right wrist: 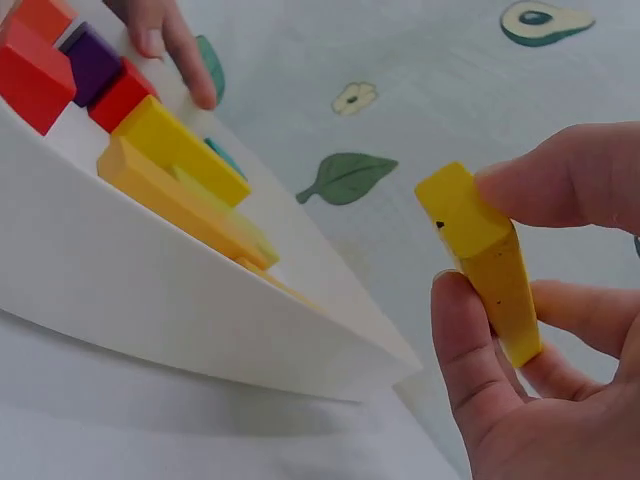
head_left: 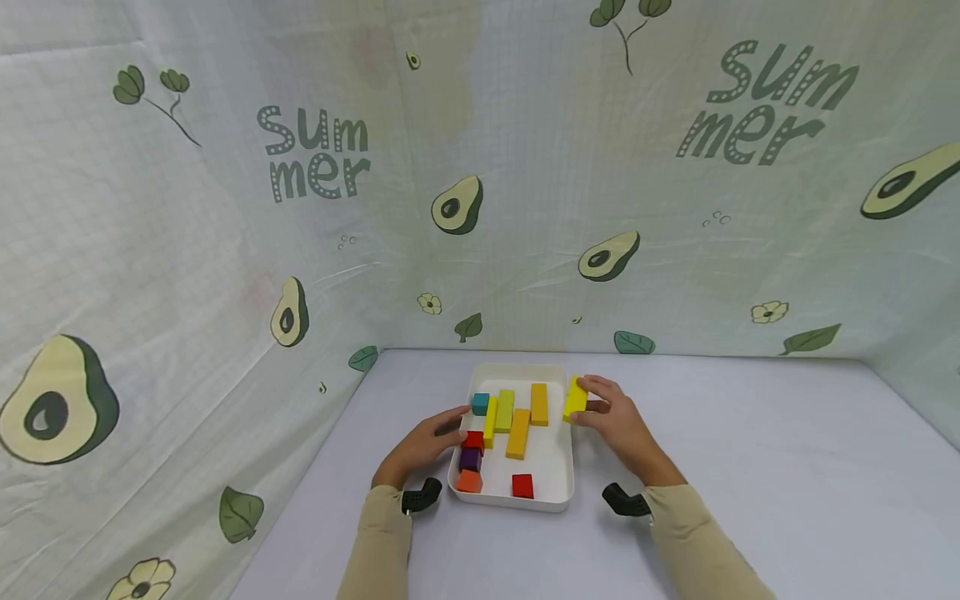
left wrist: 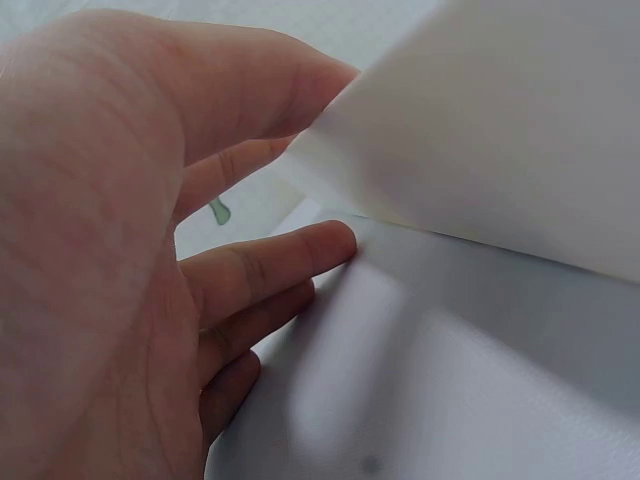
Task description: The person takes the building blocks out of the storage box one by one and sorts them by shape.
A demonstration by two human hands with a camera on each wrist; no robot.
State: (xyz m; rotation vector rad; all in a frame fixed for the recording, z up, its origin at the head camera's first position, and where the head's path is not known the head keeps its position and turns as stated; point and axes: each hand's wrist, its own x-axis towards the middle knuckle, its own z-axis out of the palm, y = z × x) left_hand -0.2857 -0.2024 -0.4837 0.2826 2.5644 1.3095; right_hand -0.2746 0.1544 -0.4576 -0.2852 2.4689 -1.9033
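The right hand (head_left: 618, 421) is pinching a yellow block (head_left: 575, 398) between thumb and fingers, holding it just beside the far right edge of the white tray (head_left: 558, 498); in the right wrist view the block (right wrist: 485, 255) is sitting clear of the tray wall (right wrist: 150, 320), with the thumb (right wrist: 475, 350) pressing its near face and a finger lying over its top end.

The left hand (head_left: 426, 442) is resting against the left side of the tray, its fingers reaching over the rim next to a red cube (head_left: 473, 441). In the left wrist view the fingers (left wrist: 270, 265) are lying loosely together and fairly straight, their tips touching the tray's outer wall (left wrist: 500, 130); they are holding nothing.

Inside the tray, a teal cube (head_left: 480, 403) is sitting at the far left, with a yellow bar (head_left: 491, 421), a yellow-green bar (head_left: 505, 410) and two orange bars (head_left: 519, 433) (head_left: 538, 403) lying lengthwise to its right. Along the left wall, near of the red cube, a purple cube (head_left: 470, 458) and an orange cube (head_left: 468, 481) are lined up, and another red cube (head_left: 522, 486) is sitting near the front wall. The tray is standing on a pale tabletop (head_left: 750, 467), backed by a cloth (head_left: 225, 208) printed with avocados.
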